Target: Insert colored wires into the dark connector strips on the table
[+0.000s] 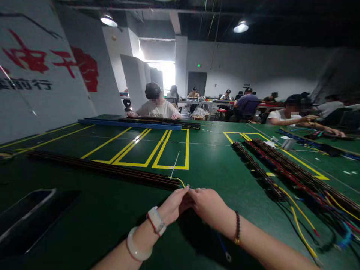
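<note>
Close together in front of me, my left hand (176, 204) and my right hand (209, 206) meet with their fingers closed at the end of a long dark wire bundle (112, 169). A thin yellow wire (179, 181) bends from this end into my fingertips. Beside it, a white cable tie (174, 165) sticks up. Below my right hand, a blue wire (223, 243) with a ring terminal (228, 256) comes out. My fingers hide the stretch of wire between them.
Several wire bundles (295, 165) lie at the right, with loose yellow wires. Yellow tape (187, 150) marks the green table (208, 165). At the left lies a dark flat object (36, 217). Across the table, a person (159, 107) sits behind a blue trunking (135, 124).
</note>
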